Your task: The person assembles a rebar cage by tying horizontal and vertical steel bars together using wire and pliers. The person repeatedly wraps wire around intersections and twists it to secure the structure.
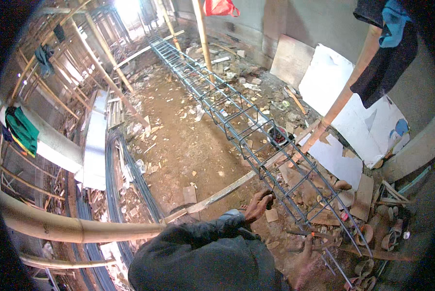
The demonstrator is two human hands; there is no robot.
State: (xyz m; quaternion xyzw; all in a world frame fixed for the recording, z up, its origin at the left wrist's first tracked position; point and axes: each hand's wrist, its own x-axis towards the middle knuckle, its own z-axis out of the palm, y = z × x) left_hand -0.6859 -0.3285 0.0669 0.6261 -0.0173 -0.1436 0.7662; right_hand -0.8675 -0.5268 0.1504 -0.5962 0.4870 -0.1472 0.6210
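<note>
A long steel rebar cage point(237, 121) lies on the dirt floor, running from the far middle to the near right. My left hand point(259, 203), at the end of a dark sleeve, is closed around one of the cage's lower bars near its near end. My right hand point(302, 257) is lower and to the right, blurred, close beside the cage's end. A thin tool with an orange-red handle point(319, 236) lies just above its fingers. Whether the hand grips it is unclear.
A wooden plank point(227, 191) crosses under the cage. Bundled long bars point(115, 169) lie at the left beside a thick bamboo pole point(72, 228). Bamboo props point(203, 39) stand along the cage. White boards point(353, 111), a dark bucket point(278, 137) and rubble sit at the right.
</note>
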